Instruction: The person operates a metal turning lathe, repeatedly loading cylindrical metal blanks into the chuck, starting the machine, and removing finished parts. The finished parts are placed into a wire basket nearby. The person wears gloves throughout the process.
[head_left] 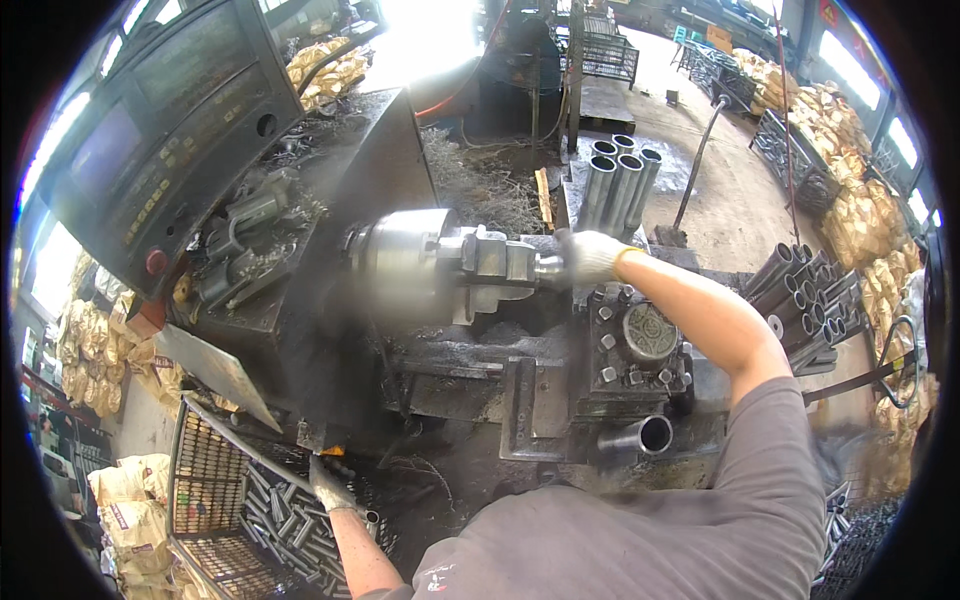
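Note:
My right hand point(597, 258), in a whitish work glove, is closed at the end of a shiny metal tube point(549, 267). That tube sits at the jaws point(492, 258) of a lathe chuck point(405, 252); the glove hides its outer end. Low on the left, my left hand point(331, 487), also gloved, reaches to the machine's lower edge beside a small orange part point(333, 451). Its fingers are too unclear to show whether they hold anything. Below it, a wire-mesh basket point(205, 470) contains many short metal tubes point(290, 530).
A bolted tool post point(632, 340) stands under my right forearm, with a thick tube point(640, 437) lying in front. Several tubes point(622, 185) stand upright behind it; more tubes point(805, 300) are stacked right. A control panel point(150, 150) rises left. Metal shavings point(480, 185) lie behind the chuck.

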